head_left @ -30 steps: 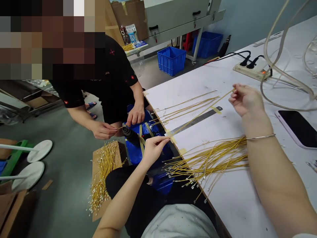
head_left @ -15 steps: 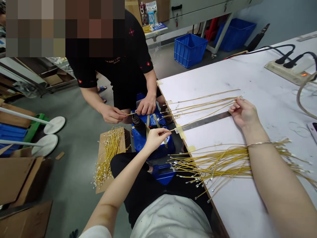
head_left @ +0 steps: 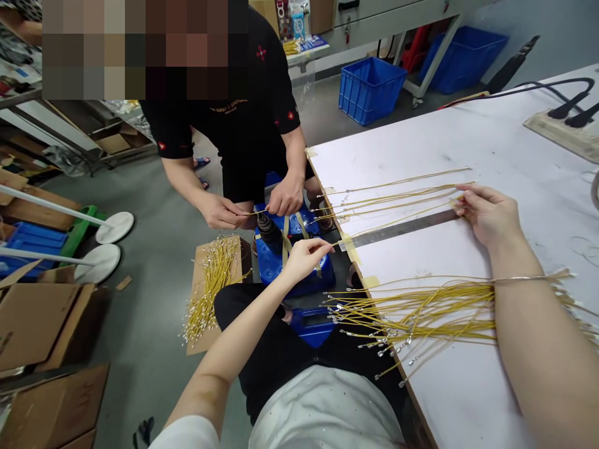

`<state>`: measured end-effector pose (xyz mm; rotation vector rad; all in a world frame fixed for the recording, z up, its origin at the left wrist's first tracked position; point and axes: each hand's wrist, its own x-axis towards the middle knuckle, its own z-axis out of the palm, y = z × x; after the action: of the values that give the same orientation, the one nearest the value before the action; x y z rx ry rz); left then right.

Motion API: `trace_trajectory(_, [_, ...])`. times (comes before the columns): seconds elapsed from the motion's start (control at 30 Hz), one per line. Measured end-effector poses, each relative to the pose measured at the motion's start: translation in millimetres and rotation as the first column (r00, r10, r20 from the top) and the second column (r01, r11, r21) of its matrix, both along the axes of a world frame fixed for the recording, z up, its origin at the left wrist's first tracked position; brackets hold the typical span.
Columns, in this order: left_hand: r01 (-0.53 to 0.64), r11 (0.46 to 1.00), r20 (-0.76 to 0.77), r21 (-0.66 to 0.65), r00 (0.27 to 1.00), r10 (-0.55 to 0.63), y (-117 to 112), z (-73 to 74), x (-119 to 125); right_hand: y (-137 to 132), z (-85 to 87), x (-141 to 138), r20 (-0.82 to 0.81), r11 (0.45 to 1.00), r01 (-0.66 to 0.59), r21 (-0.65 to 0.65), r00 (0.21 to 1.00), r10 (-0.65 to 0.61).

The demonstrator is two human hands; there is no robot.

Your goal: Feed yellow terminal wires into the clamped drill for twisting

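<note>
A thin yellow wire [head_left: 397, 218] is stretched between my two hands, along the steel ruler [head_left: 402, 231] on the white table. My left hand [head_left: 306, 257] pinches its near end just off the table's edge, beside the ruler's taped end. My right hand [head_left: 493, 215] is closed at the ruler's far end with the wire's other end at its fingertips. Behind the ruler several yellow wires [head_left: 397, 193] lie in a loose row. A thick bundle of yellow wires with metal terminals [head_left: 435, 305] lies under my right forearm, its ends overhanging the edge.
Across from me a co-worker's hands [head_left: 283, 198] hold a short yellow wire above a dark tool [head_left: 269, 231] on a blue stool [head_left: 266, 268]. A cardboard piece [head_left: 201, 343] piled with yellow wires lies on the floor. A power strip [head_left: 556, 137] stands on the table.
The whole view has shifted, so the table appears further right. My right hand's fingers have turned slightly at the ruler's far end. My left hand keeps its pinch.
</note>
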<state>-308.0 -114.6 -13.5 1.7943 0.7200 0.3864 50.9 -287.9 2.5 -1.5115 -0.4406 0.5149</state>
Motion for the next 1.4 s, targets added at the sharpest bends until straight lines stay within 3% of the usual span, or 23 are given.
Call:
trace_trajectory(0.17, [-0.01, 0.999, -0.08, -0.043, 0.997, 0.006, -3, 1.3, 6, 1, -1.9, 2, 0.044, 0.968, 0.246, -0.05, 0.969, -0.244])
trace_trajectory(0.37, [-0.006, 0.997, -0.075, -0.074, 0.997, 0.0, -7, -3.9, 15, -3, -3.4, 7, 0.02, 0.95, 0.311, -0.035, 0.95, -0.311])
trace_trajectory(0.63, [-0.054, 0.981, -0.086, -0.185, 0.996, 0.038, -6, -1.6, 21, -2, -14.1, 16, 0.069, 0.935, 0.352, -0.036, 0.935, -0.349])
trace_trajectory(1.4, [-0.077, 0.976, -0.155, -0.206, 0.987, 0.045, -3, 5.6, 30, -2, -11.7, 14, 0.059, 0.936, 0.347, -0.064, 0.937, -0.344])
